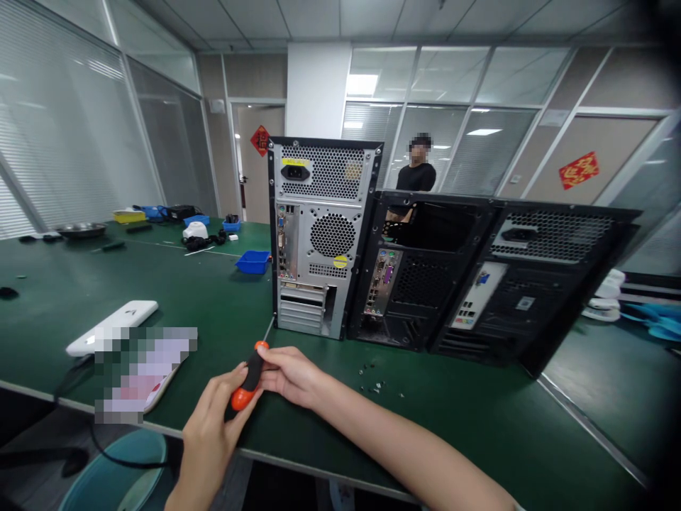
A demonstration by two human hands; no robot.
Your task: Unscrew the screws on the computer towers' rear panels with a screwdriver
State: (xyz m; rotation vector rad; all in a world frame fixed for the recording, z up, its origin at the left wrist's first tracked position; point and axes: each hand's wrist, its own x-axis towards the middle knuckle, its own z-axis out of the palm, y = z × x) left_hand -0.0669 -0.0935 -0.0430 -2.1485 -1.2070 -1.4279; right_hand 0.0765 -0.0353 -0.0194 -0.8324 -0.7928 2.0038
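- Your left hand (210, 411) is curled round the butt of the screwdriver (253, 372), and your right hand (291, 376) pinches its front end, thumb against fingers.
- Watch this line: the screwdriver lies between your hands, long axis slanting away and rightward, tip right at the bottom left corner of the silver case (322, 238); whether they touch, I can't tell. Your right hand is nearer that corner.
- Beneath you, the green table (452, 397), with loose screws (377, 385) scattered beyond your right forearm.
- Now the silver case, upright, back panel facing you; the middle case (420, 273) and end case (537, 284) line up to its right.
- Farther out, a blue tray (252, 262), then a person (418, 177) in a dark top.
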